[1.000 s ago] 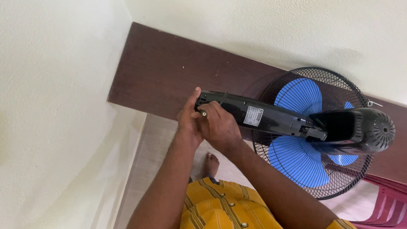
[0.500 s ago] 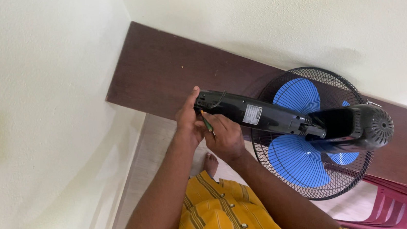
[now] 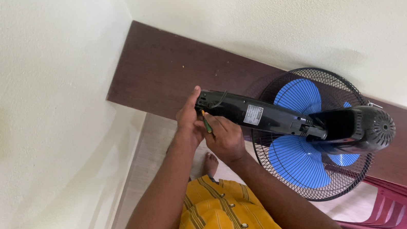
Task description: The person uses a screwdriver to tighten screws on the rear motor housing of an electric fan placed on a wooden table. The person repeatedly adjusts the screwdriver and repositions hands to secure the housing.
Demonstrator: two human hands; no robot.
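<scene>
Both forearms reach up from the yellow striped shirt (image 3: 216, 216). I see the left hand (image 3: 187, 120) gripping the end of the black fan stem (image 3: 255, 114), fingers wrapped shut. Right hand (image 3: 224, 138) just beside it, fingers pinched on a thin green tool (image 3: 207, 124). Blue-bladed fan head (image 3: 314, 134) lies right, near the red chair (image 3: 406, 208).

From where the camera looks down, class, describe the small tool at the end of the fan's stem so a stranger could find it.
Start at the round black fan with blue blades. Follow its black stem leftward to where both hands meet. There the right hand pinches a thin green-handled tool, the only green thing among the black parts.
</scene>
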